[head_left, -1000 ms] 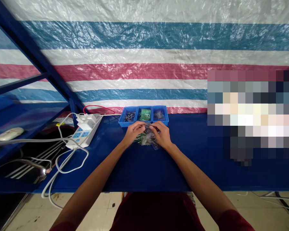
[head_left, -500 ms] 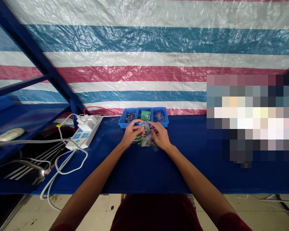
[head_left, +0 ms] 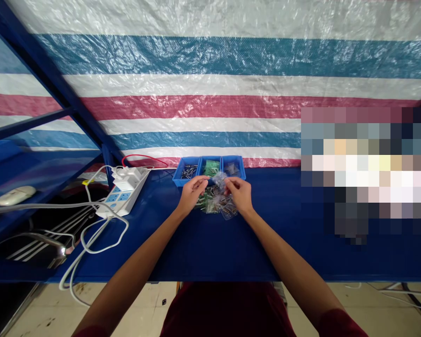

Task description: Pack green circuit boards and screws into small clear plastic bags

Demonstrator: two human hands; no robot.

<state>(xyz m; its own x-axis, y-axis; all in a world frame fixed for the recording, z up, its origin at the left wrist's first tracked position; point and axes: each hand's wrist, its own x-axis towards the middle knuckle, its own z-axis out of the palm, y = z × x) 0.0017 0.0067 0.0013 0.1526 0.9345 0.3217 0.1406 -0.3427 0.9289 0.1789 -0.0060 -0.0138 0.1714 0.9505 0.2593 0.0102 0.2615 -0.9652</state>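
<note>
My right hand (head_left: 240,193) is closed in a pinch on a small clear plastic bag (head_left: 219,178), slightly blurred, held up above the table. My left hand (head_left: 192,194) is just left of the bag, thumb and fingers pressed together; whatever they hold is too small to make out. Below and between my hands lies a pile of small clear and green bags (head_left: 215,205) with thin parts in them. Behind them stand three blue bins: a left bin (head_left: 176,179) with dark screw-like pieces, a middle bin (head_left: 202,162) with green packets, and a right bin (head_left: 242,171) with clear packets.
To the left, a white power strip (head_left: 128,196) with plugged-in adapters lies on the blue table (head_left: 210,252), its white cables (head_left: 117,243) looping over the edge. A blue frame post (head_left: 87,117) rises beside it. Striped sheeting (head_left: 203,86) hangs behind. A blurred-out patch covers the right.
My hands have moved apart slightly. The clear bag, earlier between both hands, has shifted right and up with my right hand, and more of the pile beneath shows.
</note>
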